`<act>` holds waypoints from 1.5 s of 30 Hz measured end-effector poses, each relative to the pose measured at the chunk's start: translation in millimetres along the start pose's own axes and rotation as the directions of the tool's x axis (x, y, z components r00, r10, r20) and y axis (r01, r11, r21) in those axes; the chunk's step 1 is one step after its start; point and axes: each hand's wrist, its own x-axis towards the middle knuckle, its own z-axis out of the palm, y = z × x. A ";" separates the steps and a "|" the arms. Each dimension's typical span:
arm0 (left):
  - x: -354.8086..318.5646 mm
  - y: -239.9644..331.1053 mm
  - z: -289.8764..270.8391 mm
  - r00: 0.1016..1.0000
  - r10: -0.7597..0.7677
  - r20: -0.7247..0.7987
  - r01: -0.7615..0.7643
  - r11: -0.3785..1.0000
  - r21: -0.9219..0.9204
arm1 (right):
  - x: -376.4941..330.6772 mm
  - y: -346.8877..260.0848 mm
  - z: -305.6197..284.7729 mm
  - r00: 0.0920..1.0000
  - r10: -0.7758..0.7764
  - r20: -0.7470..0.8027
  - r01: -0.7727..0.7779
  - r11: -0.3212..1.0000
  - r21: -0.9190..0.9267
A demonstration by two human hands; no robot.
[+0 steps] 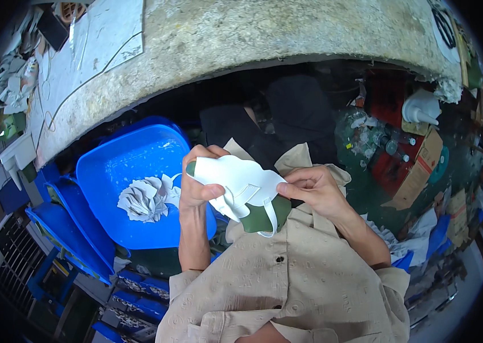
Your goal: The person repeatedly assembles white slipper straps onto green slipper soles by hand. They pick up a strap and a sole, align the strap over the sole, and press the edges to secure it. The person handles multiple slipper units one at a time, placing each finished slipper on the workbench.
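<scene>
Shirt (pixel 304 274): beige, buttoned, nearest the camera.
Left hand (pixel 200 178): closed on the left end of a white piece (pixel 241 171), thumb pressed on its near face, fingers wrapped behind.
Right hand (pixel 317 188): pinching that piece's right edge between thumb and fingertips, the other fingers curled.
Position: white piece held up between the two hands, its far edge wavy, a white strap (pixel 271 216) looping down at the lower right.
Green material (pixel 260 218): showing below the white piece; whether joined to it, I cannot tell.
Blue tub (pixel 130 146): to the left, holding bunched white pieces (pixel 145 200).
Cardboard box (pixel 422 168): to the right, near clear bottles (pixel 391 146).
Worktop (pixel 224 31): pale, stained, across the far side.
</scene>
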 end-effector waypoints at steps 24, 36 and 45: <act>4.7 3.3 29.1 0.913 0.201 0.355 -0.171 0.978 -0.116 | 5.1 -6.1 -7.6 0.966 0.162 0.202 -0.115 0.967 -0.225; 2.4 21.1 49.2 0.859 0.251 0.445 -0.162 0.960 -0.228 | 90.0 3.9 3.9 0.478 0.441 0.759 -0.158 0.894 -0.420; 2.0 21.5 46.1 0.922 0.209 0.326 -0.157 0.971 -0.178 | -18.6 -27.1 9.7 0.840 -0.493 0.227 0.542 0.771 -0.334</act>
